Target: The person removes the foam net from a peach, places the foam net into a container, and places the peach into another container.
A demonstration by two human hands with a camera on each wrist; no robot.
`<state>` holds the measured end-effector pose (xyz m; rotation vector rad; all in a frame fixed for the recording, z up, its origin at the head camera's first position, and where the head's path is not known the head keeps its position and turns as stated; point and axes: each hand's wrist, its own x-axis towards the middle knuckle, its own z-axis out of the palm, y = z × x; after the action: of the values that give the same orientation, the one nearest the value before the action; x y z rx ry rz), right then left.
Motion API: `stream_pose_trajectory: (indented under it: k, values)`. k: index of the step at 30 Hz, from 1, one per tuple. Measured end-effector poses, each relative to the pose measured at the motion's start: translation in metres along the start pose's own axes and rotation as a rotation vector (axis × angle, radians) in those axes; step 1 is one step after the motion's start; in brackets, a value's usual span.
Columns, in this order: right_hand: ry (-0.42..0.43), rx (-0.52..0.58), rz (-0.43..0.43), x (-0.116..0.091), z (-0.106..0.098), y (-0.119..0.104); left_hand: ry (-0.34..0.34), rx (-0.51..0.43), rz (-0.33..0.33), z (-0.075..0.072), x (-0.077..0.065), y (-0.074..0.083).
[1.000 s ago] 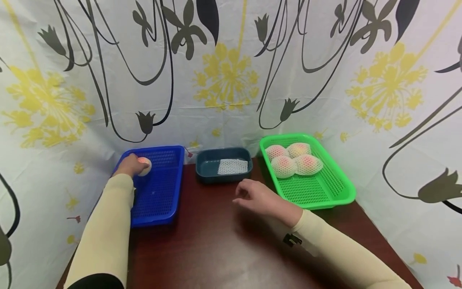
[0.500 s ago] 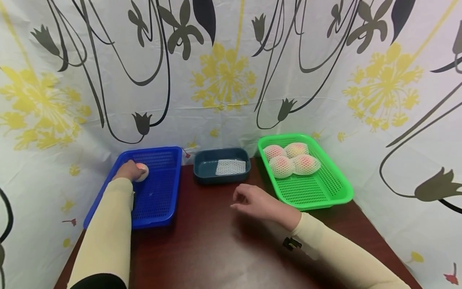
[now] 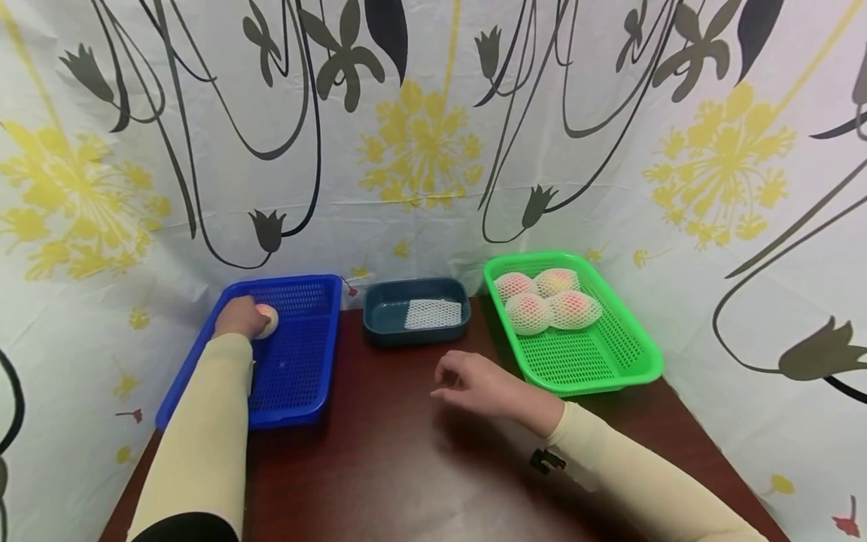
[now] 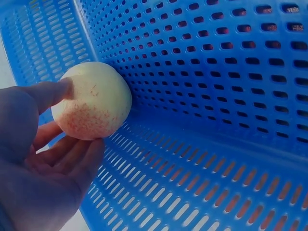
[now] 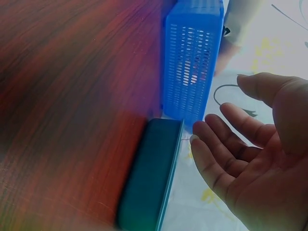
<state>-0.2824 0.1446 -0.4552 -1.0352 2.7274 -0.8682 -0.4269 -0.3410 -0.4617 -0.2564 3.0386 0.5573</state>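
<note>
A pale yellow peach (image 4: pixel 94 101) with a red-speckled blush is in the far left corner of the blue plastic basket (image 3: pixel 287 369). My left hand (image 3: pixel 238 318) holds it, the thumb on one side and the fingers (image 4: pixel 89 161) curled under the other, as the left wrist view shows. In the head view the hand covers part of the peach. My right hand (image 3: pixel 484 384) hovers over the table in front of the dark teal tray (image 3: pixel 386 335), holding nothing. Its fingers are loosely curled and spread apart in the right wrist view.
A white foam net (image 3: pixel 433 314) lies in the teal tray, between the two baskets. At the right stands a green basket (image 3: pixel 630 339) with several net-wrapped peaches (image 3: pixel 530 313) at its far end. Patterned cloth (image 3: pixel 420 233) hangs behind the dark red-brown table (image 3: pixel 379 452).
My left hand has lowered slightly with the peach into the corner of the blue basket. The right hand stays nearly in place, and the view has shifted a little.
</note>
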Motion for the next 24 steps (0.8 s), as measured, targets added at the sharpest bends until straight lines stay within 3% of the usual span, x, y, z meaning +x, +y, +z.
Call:
stream_pose_trajectory:
  k: [8, 16, 20, 24]
  values:
    - [0.001, -0.015, -0.009, 0.001, 0.003, 0.000, 0.047, -0.014, -0.013, 0.003, 0.006, -0.002]
    - [-0.017, -0.011, -0.009, 0.001, 0.003, -0.001, 0.043, -0.035, 0.006, -0.001, 0.003, -0.004]
    - [-0.013, -0.022, -0.011, 0.001, 0.004, -0.001, 0.059, -0.039, 0.048, -0.008, 0.003, 0.001]
    - [-0.005, -0.028, -0.009, 0.003, 0.004, -0.001, 0.079, -0.062, 0.115, -0.023, -0.004, 0.016]
